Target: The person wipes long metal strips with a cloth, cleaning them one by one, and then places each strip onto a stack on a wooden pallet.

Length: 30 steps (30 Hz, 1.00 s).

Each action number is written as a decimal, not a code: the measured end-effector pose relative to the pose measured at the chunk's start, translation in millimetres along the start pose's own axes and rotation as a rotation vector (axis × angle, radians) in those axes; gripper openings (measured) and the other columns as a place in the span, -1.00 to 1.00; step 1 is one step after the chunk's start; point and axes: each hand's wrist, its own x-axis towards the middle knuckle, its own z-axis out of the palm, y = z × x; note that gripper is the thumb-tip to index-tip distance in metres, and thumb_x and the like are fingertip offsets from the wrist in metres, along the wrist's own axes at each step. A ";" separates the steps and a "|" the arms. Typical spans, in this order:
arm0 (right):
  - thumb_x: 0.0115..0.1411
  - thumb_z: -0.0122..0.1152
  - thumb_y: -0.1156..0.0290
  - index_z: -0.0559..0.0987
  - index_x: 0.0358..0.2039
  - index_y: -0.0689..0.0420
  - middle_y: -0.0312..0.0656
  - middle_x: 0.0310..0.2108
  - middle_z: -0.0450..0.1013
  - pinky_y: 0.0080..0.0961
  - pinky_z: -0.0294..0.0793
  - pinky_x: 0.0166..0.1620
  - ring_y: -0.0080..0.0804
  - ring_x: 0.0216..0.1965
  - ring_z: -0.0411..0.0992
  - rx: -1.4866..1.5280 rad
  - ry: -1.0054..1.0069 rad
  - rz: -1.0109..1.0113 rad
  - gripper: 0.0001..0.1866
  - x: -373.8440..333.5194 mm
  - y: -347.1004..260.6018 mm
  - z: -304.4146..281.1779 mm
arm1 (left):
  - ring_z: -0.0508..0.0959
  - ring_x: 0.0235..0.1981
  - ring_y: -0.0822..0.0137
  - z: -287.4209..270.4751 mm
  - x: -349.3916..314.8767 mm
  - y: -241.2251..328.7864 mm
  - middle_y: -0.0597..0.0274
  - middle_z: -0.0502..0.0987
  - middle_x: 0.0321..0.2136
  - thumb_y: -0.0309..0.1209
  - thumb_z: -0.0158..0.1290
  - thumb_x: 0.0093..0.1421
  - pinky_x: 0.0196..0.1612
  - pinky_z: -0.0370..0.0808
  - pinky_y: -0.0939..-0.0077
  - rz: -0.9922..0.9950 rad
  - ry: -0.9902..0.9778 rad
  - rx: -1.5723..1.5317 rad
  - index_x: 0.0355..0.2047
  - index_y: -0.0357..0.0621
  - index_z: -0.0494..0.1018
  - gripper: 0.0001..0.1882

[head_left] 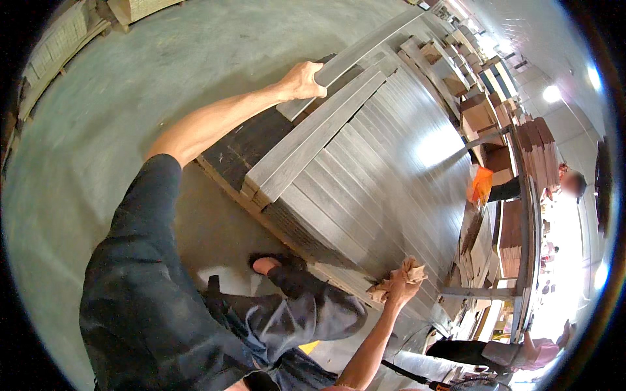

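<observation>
My left hand (303, 81) reaches out and is closed around the near end of a long grey wood-grain plank (368, 44). Below it lies a broad stack of similar grey panels (352, 173), with a few boards raised along its left edge. In my right hand (403, 290) is a crumpled brown cloth (413, 268), held low over the near side of the panel surface. Whether the cloth touches the panels I cannot tell.
A dark board (251, 143) lies on the pallet's left side. Workbench framing (527, 247) and cardboard boxes (479, 112) line the right, near an orange bag (481, 184). Other people (521, 355) are at the right. Stacked pallets (62, 65) stand at upper left.
</observation>
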 end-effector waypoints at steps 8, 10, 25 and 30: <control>0.09 0.35 0.23 0.53 -0.11 0.27 -0.11 -0.23 0.54 -0.46 0.44 -0.15 -0.30 -0.21 0.50 -0.207 -0.044 -0.178 -0.55 -12.7 -24.1 44.8 | 0.56 -0.48 0.24 66.4 69.5 -86.6 0.07 0.58 -0.55 -0.27 0.25 -0.27 -0.37 0.47 0.31 -0.180 -0.071 0.056 -0.41 -0.28 0.59 -0.60; 0.10 0.34 0.27 0.53 -0.11 0.25 -0.10 -0.20 0.53 -0.46 0.43 -0.11 -0.29 -0.17 0.49 -0.325 -0.048 -0.163 -0.59 -11.7 -9.6 48.8 | 0.54 -0.52 0.32 77.1 83.8 -108.9 0.15 0.57 -0.60 -0.27 0.26 -0.26 -0.41 0.45 0.35 -0.177 -0.065 0.075 -0.43 -0.25 0.60 -0.63; 0.06 0.33 0.33 0.57 -0.19 0.23 -0.12 -0.20 0.51 -0.40 0.42 -0.08 -0.28 -0.18 0.48 -0.457 -0.043 -0.153 -0.67 -14.9 -18.8 55.1 | 0.59 -0.36 0.18 123.4 100.3 -192.1 -0.03 0.62 -0.42 -0.03 0.14 0.11 -0.26 0.45 0.22 -0.279 -0.210 0.174 -0.26 -0.31 0.57 -0.50; 0.07 0.32 0.39 0.57 -0.25 0.21 -0.18 -0.29 0.47 -0.45 0.40 -0.10 -0.35 -0.22 0.45 -0.361 0.024 -0.133 -0.75 -15.9 -2.7 48.1 | 0.37 0.20 0.01 128.8 59.2 -160.3 -0.19 0.41 0.11 -0.35 0.04 -0.06 0.23 0.30 0.27 -0.061 -0.184 -0.021 0.14 -0.34 0.35 -0.32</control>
